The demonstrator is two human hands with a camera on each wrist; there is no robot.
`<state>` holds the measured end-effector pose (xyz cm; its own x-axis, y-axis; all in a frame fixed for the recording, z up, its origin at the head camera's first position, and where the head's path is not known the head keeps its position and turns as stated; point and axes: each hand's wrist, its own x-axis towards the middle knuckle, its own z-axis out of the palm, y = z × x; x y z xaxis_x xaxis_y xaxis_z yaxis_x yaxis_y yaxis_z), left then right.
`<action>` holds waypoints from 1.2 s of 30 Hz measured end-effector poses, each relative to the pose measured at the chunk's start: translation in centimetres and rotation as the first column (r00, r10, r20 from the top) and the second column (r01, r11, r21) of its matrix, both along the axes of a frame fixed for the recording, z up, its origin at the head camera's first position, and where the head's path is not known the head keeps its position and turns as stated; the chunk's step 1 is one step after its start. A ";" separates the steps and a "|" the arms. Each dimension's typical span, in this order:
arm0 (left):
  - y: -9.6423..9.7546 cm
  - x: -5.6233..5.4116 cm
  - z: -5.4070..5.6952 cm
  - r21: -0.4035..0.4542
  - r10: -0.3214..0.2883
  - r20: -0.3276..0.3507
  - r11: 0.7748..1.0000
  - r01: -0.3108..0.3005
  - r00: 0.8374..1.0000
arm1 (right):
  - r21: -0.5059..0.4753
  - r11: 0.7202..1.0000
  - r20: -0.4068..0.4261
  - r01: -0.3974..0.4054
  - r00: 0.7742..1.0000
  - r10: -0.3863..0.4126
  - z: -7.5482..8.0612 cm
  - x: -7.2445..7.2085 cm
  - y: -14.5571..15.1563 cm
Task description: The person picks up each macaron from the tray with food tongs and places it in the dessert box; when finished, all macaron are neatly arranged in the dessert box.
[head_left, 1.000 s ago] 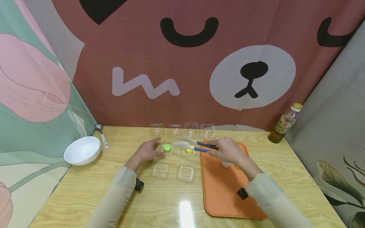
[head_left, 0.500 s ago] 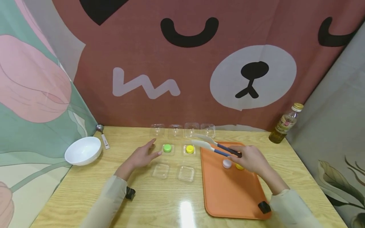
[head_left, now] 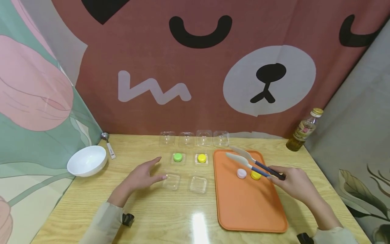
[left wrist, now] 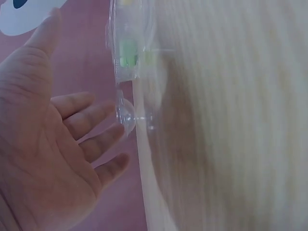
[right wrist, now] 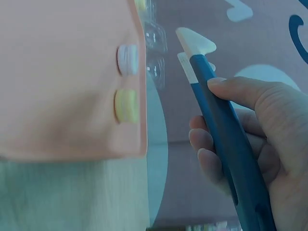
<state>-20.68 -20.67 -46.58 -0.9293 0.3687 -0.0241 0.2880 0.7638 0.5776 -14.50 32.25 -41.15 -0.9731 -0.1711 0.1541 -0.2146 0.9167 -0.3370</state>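
Observation:
In the head view my right hand (head_left: 294,181) grips a pair of tongs (head_left: 256,166) with blue handles and pale tips, held over the orange tray (head_left: 250,210). Nothing sits between the tips. Below the tongs, a pale lilac macaron (head_left: 241,174) and a yellow macaron (head_left: 255,175) lie on the tray. My left hand (head_left: 138,178) hovers over the table with thumb and fingers spread, its thumb tip overlapping a clear plastic box part (head_left: 172,182). Beyond it, a green macaron (head_left: 177,157) and another yellow macaron (head_left: 202,158) each sit in a small clear box.
Another clear box part (head_left: 198,184) lies left of the tray. Several clear lids (head_left: 186,139) line the table's back edge. A white bowl (head_left: 87,161) and a spoon (head_left: 108,145) stand at the left. A bottle of amber liquid (head_left: 304,129) stands at the back right.
My right hand has carried the tongs rightward from above the yellow macaron's box to over the tray. My left hand has drawn back toward the lower left, away from the green macaron's box.

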 end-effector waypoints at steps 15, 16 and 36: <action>0.7 1.1 -0.8 0.054 -0.015 0.086 0.998 0.010 0.996 | -0.035 0.999 0.023 0.029 0.999 -0.029 -2.7 2.5 2.6; 0.8 1.1 -0.9 0.057 -0.015 0.079 0.998 0.010 0.997 | -0.037 0.999 0.023 0.028 0.999 -0.027 -2.8 2.7 2.7; 1.4 1.2 -1.1 0.051 -0.017 0.064 0.999 0.014 0.998 | -0.014 0.997 0.115 0.070 0.991 -0.068 -3.6 4.3 3.5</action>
